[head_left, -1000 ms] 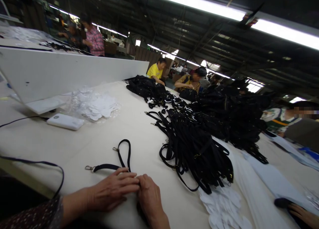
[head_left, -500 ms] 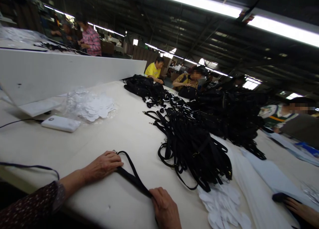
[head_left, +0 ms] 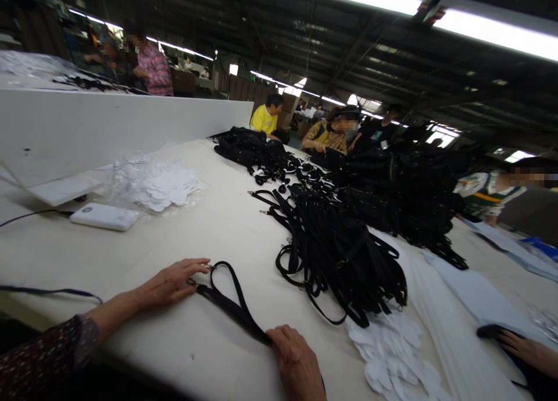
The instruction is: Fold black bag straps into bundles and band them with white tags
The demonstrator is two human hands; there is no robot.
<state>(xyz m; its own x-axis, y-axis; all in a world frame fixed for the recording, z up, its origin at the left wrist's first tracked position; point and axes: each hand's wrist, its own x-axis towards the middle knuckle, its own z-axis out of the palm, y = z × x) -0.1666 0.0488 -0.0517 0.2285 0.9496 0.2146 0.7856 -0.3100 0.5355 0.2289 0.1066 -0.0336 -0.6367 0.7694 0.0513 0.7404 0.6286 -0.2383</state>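
Note:
A black strap (head_left: pixel 231 314) lies folded on the pale tabletop between my hands, one length bowed into a loop. Metal clips show at its left end. My left hand (head_left: pixel 174 282) rests there with fingers stretched and spread, the tips touching or very near the clips. Around the strap's other end my right hand (head_left: pixel 299 360) is closed; its fingers hide that part. Just beyond my right hand is a big pile of black straps (head_left: pixel 344 261) with metal clips. White flat cut pieces (head_left: pixel 387 354) are heaped beside it.
A bag of white pieces (head_left: pixel 161 183) and a white power bank (head_left: pixel 104 216) with a cable are on the left, before a white partition (head_left: pixel 131 122). Black bags (head_left: pixel 405 197) are piled farther back. A co-worker's hand (head_left: pixel 527 348) is at the right edge; other people sit beyond.
My left hand has shifted slightly left and its fingers have spread, uncovering the clips. The strap's loop has widened. My right hand keeps its grip, slightly farther right in view.

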